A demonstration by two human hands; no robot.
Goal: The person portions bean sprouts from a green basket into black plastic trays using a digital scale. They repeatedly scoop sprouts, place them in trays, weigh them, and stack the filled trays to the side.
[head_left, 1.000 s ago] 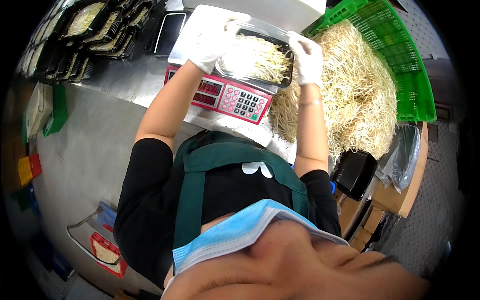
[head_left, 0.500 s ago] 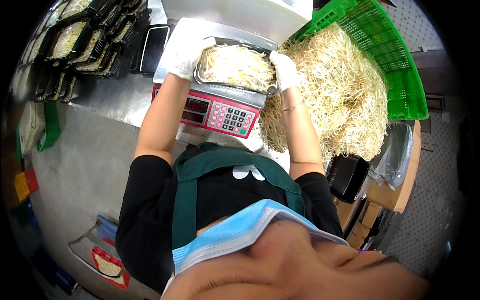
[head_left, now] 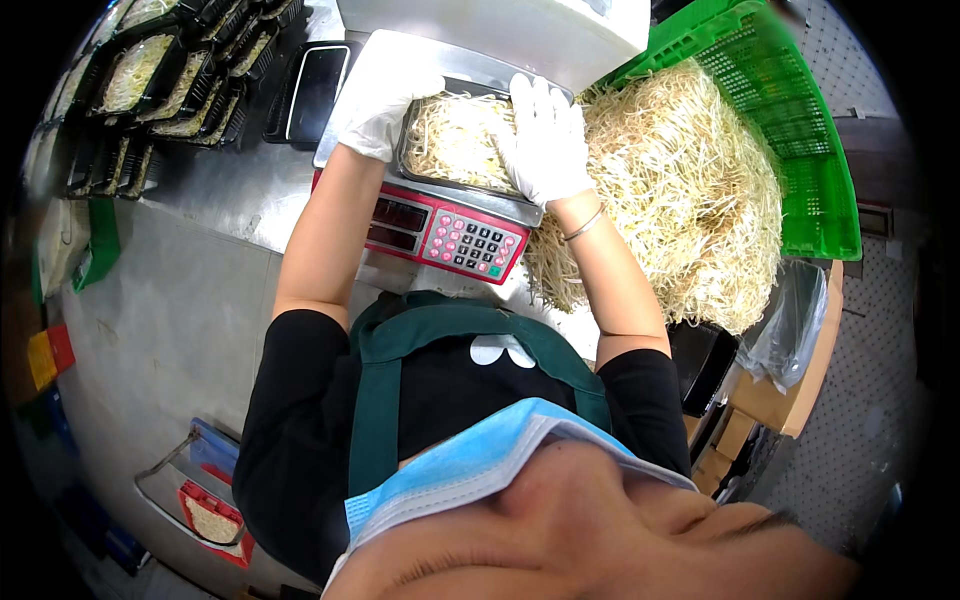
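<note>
A black plastic tray (head_left: 407, 150) filled with bean sprouts (head_left: 455, 138) rests on the metal pan of a red weighing scale (head_left: 470, 240). My left hand (head_left: 383, 112), in a white glove, grips the tray's left side, its fingertips at the far left corner. Over the right part of the sprouts lies my gloved right hand (head_left: 548, 145), palm down with fingers stretched out; it hides the tray's right end. A large heap of loose bean sprouts (head_left: 690, 190) spreads just right of the scale.
Several filled black trays (head_left: 140, 75) are stacked at the far left. A phone-like dark slab (head_left: 318, 93) lies left of the scale. Behind it stands a white foam box (head_left: 520, 35). A green crate (head_left: 815, 170) backs the heap; empty black trays (head_left: 702, 365) and a cardboard box (head_left: 800, 390) sit nearer right.
My right hand has let go of the tray's right edge and moved left onto the sprouts, flattening out. My left hand stays at the tray's left side.
</note>
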